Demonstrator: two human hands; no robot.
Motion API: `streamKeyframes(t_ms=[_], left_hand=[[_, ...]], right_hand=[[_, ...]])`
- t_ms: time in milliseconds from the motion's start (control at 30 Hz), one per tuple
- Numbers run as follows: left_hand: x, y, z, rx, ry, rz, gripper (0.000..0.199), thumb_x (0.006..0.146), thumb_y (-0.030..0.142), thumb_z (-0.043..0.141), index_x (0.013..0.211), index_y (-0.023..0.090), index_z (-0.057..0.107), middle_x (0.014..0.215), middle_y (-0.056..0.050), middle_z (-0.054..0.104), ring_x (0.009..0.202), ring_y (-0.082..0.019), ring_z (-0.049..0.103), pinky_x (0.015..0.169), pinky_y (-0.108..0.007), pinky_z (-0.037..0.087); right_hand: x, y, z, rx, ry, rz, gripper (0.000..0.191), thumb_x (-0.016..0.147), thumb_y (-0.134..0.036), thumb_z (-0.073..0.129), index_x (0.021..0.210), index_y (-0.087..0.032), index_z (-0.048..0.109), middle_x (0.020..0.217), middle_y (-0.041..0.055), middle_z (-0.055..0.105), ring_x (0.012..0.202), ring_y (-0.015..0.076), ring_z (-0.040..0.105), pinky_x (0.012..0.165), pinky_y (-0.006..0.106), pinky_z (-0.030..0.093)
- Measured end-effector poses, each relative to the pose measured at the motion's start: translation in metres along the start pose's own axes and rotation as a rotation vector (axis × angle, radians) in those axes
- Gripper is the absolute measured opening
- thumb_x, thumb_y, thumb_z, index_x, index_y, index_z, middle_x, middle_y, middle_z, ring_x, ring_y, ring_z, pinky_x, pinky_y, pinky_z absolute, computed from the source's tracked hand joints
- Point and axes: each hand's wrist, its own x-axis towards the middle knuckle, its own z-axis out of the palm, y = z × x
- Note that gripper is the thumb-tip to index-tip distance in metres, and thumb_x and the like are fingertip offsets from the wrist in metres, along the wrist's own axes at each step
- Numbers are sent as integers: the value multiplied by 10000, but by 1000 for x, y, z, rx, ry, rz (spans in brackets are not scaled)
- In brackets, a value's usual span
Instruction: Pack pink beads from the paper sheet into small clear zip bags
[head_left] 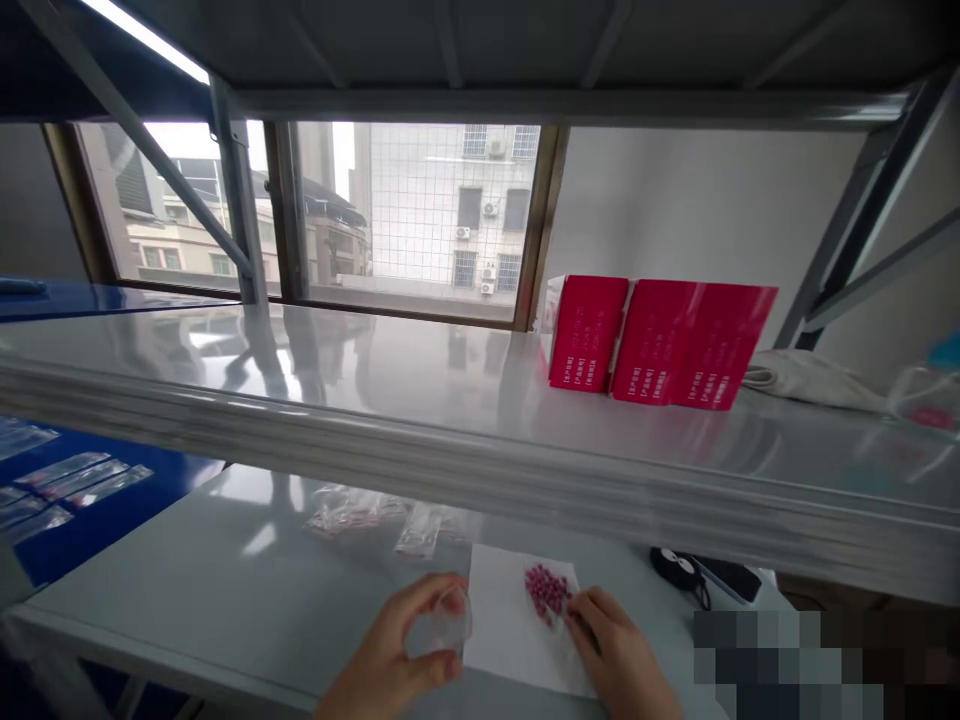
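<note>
Two hands work at a white table (172,570), seen from beneath a metal shelf (375,400). The left hand (394,645) is loosely curled, its thumb and fingers forming a ring as they hold a clear plastic piece (452,620); this may be a small bag, but it is too see-through to be sure. The right hand (619,650) is half closed, with its fingertips (577,605) touching the edge of a heap of red beads (547,590). Whether they have hold of any bead cannot be told. The heap lies on a white paper sheet (517,640) between the hands, and the clear piece sits just beside the sheet's left edge. Beyond the sheet lie clear bags (352,510), while a blue mat (90,520) to the left carries flat plastic strips (82,480). A black pouch (679,568) lies right of the sheet. On the shelf, red boxes (660,340) stand beside a cloth bag (814,380) and a clear bottle (926,395), in front of a window (412,220).
</note>
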Motion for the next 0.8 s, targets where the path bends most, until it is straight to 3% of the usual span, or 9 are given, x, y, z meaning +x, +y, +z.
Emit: streamKeyframes(t_ms=[167, 400, 567, 667, 800], left_hand=[[0, 24, -8, 14, 14, 26, 584, 785, 518, 784, 1294, 272, 640, 1150, -61, 697, 1155, -260, 608, 1074, -368, 424], [-38, 46, 13, 31, 2, 29, 503, 789, 402, 799, 1247, 234, 675, 1117, -65, 709, 1103, -255, 626, 1035, -364, 449], [-58, 40, 11, 20, 18, -21, 487, 816, 410, 771, 1266, 257, 665, 1150, -66, 704, 1135, -263, 621, 1049, -364, 451], [-46, 32, 2, 26, 38, -60, 497, 835, 439, 746, 1297, 288, 646, 1182, -65, 696, 1158, -270, 616, 1048, -368, 459], [-23, 13, -8, 39, 12, -55, 551, 797, 469, 771, 1313, 325, 640, 1189, -59, 696, 1171, -288, 611, 1082, -399, 448]], right_hand=[[12, -10, -10, -28, -12, 26, 264, 967, -211, 427, 884, -221, 678, 902, 68, 682, 776, 213, 685, 728, 317, 522], [15, -29, -20, -89, -46, 45, 227, 878, -146, 449, 843, -185, 669, 857, 67, 668, 761, 202, 647, 728, 298, 462], [16, -20, -32, -42, -7, 79, 191, 864, -184, 463, 884, -192, 652, 856, 52, 659, 742, 190, 623, 721, 288, 454], [18, -17, -41, 17, 9, 90, 171, 869, -219, 478, 911, -206, 643, 850, 46, 661, 747, 198, 622, 708, 290, 463], [10, -12, -35, 75, -80, 86, 243, 941, -282, 448, 1007, -227, 675, 935, 69, 700, 773, 202, 650, 729, 295, 506]])
